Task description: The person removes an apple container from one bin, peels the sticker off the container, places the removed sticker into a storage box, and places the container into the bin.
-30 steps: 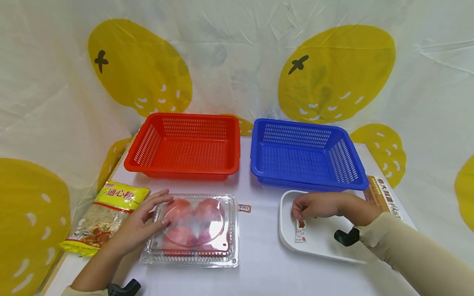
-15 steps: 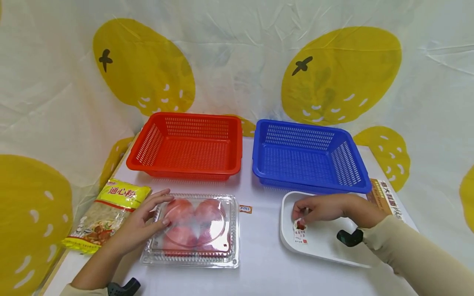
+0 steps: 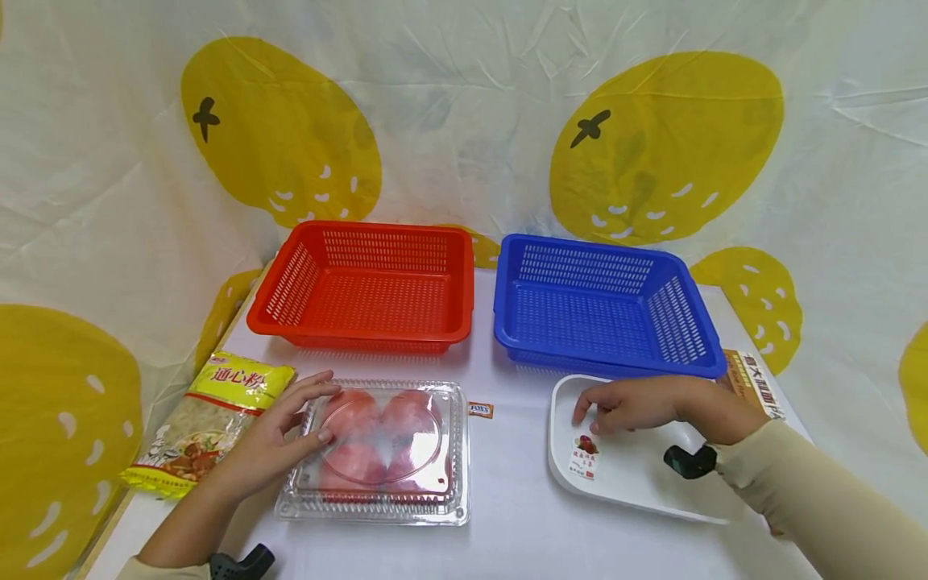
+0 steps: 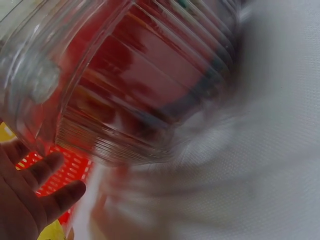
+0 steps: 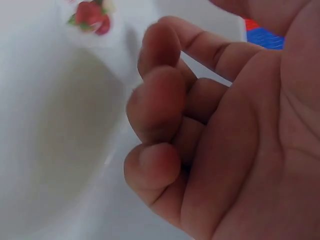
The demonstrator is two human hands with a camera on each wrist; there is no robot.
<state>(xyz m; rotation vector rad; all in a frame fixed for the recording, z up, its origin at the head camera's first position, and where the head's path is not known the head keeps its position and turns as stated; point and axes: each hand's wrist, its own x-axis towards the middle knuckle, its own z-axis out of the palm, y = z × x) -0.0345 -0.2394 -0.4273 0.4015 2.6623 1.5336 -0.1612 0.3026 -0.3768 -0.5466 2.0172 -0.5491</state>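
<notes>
My left hand (image 3: 264, 443) rests with spread, relaxed fingers on the left edge of a clear plastic clamshell box (image 3: 384, 503) holding several round red fruits (image 3: 355, 419). The box's ridged side fills much of the left wrist view. Over a shallow white tray (image 3: 670, 499) hovers my right hand (image 3: 638, 403), its fingers loosely bent and nothing between them. Just below the fingertips, a small white packet (image 3: 583, 459) printed with a red fruit lies flat in the tray. In the right wrist view that packet (image 5: 90, 17) shows past the curled fingers.
Behind stand a red plastic basket (image 3: 384, 298) and a blue one (image 3: 580, 314). A yellow pasta bag (image 3: 210, 435) lies at the left. A small orange sachet (image 3: 481, 410) is beside the box. A brown pasta pack (image 3: 754, 383) lies partly behind the right arm.
My right fingers have come off the small packet, which now lies free in the tray, slightly turned. My left hand stays on the box.
</notes>
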